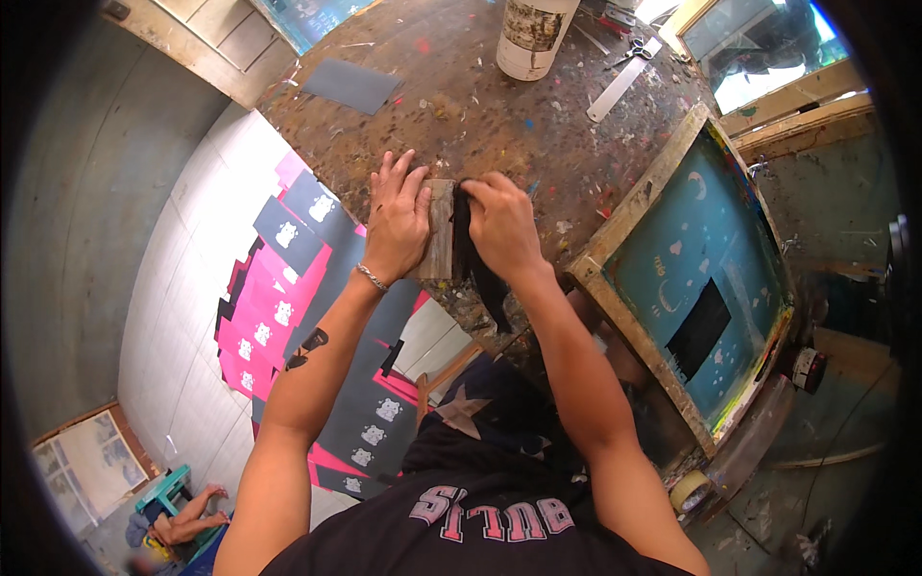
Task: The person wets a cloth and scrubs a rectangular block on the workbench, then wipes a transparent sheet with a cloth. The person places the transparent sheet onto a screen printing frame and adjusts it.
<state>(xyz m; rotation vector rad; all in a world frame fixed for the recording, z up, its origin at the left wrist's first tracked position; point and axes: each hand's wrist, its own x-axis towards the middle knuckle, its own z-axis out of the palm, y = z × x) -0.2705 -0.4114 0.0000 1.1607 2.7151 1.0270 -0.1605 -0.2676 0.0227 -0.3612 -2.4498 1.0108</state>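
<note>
A weathered wooden block (439, 240) lies near the front edge of the stained table. My left hand (397, 223) lies against its left side, fingers stretched out and the thumb side touching the wood. Just right of the block, my right hand (501, 219) is closed in a pinch at the top of a black strip of cloth-like material (468, 252). That strip runs along the block's right side and hangs down toward the table edge. The right fingertips are partly hidden, and I cannot tell whether the strip is fixed to the block.
A dark grey sheet (351, 85), a stained white bucket (528, 43), scissors (642, 50) and a metal ruler (622, 86) lie farther back. A wooden-framed printing screen (615, 240) leans at right. Pink and grey printed sheets (274, 322) spread at left. A person sits at lower left.
</note>
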